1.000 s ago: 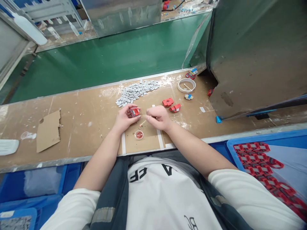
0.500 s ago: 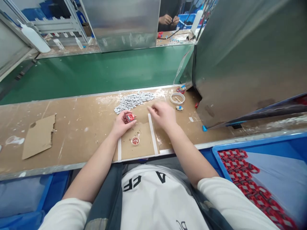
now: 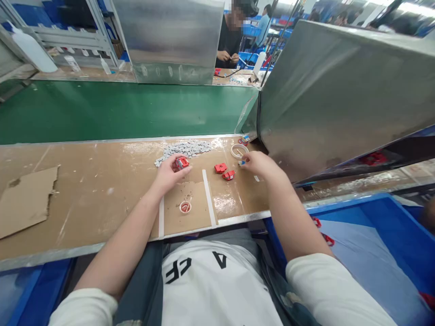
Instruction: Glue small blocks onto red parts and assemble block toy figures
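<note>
My left hand holds a small red plastic part between thumb and fingers, just in front of a heap of small grey pieces. My right hand reaches out to the right, its fingertips on a small blue and white piece beside a white tape roll. Two more red parts lie on the brown bench between my hands. A little round cap with red paste sits nearer to me.
A torn cardboard piece lies at the left. A green conveyor belt runs behind the bench. A metal housing stands at the right. A blue bin sits low at right. Another person works beyond the belt.
My right hand has left the red part and moved right to the small piece by the tape roll. The view has tilted upward. My left hand keeps the red part.
</note>
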{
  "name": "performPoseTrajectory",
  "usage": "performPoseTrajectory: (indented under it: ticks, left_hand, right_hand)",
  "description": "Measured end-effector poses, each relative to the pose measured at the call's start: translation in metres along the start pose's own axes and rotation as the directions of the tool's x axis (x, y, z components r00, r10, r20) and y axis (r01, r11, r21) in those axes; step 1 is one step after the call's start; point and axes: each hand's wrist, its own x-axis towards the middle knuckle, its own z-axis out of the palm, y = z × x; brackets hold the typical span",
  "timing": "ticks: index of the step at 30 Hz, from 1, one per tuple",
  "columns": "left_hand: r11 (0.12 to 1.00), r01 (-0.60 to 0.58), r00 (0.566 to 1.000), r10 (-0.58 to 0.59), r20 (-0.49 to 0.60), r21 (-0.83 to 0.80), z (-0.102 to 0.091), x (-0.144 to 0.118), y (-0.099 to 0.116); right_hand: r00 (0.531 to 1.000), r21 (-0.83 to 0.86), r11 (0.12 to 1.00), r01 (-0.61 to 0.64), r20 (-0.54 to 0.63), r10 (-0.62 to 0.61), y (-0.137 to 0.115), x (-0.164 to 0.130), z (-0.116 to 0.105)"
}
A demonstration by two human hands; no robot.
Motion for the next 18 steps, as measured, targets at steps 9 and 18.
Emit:
performPoseTrajectory:
  ticks: [9,18]
  left_hand:
    - [0.976,-0.146,0.986,0.156,0.053,-0.162,0.014,0.021,-0.027]
    - [0.993,-0.117,0.988,0.115,0.106,0.006,0.013,0.009,-0.029]
  right_hand:
    - [0.979,0.266,0.957,0.119,-0.191,-0.069,-0.005,-0.001,0.031]
    - [0.850,0.817,0.314,0.483,-0.352,-0.392,-0.123,-0.028,0.021]
